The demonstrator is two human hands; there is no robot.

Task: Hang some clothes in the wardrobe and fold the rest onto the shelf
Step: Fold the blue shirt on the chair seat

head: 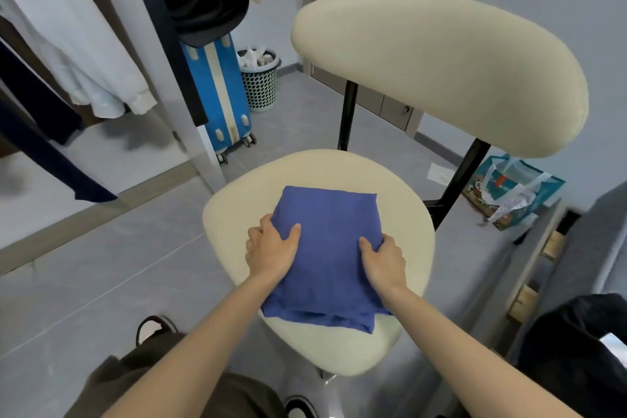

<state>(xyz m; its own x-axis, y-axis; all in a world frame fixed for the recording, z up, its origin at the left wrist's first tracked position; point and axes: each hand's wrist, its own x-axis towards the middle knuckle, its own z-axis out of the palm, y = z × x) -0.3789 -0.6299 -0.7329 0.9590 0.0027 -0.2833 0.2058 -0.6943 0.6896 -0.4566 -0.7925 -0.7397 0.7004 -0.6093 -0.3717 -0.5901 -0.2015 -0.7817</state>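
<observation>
From the head view, a folded blue garment (pixel 327 248) lies on the cream seat of a chair (pixel 319 173), which serves here as the landmark. Both hands are clamped on the garment's side edges: the left hand (pixel 271 249) grips the left edge with its thumb on top and its fingers curled round the edge, and the right hand (pixel 385 260) grips the right edge the same way, its fingers hidden beneath the cloth. The garment's lower layers poke out at the near edge, so what kind of garment it is cannot be made out. Left of the chair stands the open wardrobe (pixel 169 85), cut off by the frame, with a white shirt (pixel 74 54) and a dark garment (pixel 40 132) hanging inside; their hangers are out of sight. Beyond the chair's left side stands a blue suitcase (pixel 220 95) with dark clothes (pixel 203 10) heaped on top of it, and just beside it a perforated basket (pixel 260 85) with pale contents too small to identify. Right of the chair, on the floor, sits a printed teal bag (pixel 512 193); its markings are too blurred to read. At the near right is a dark bundle (pixel 576 349), partly cut off.
</observation>
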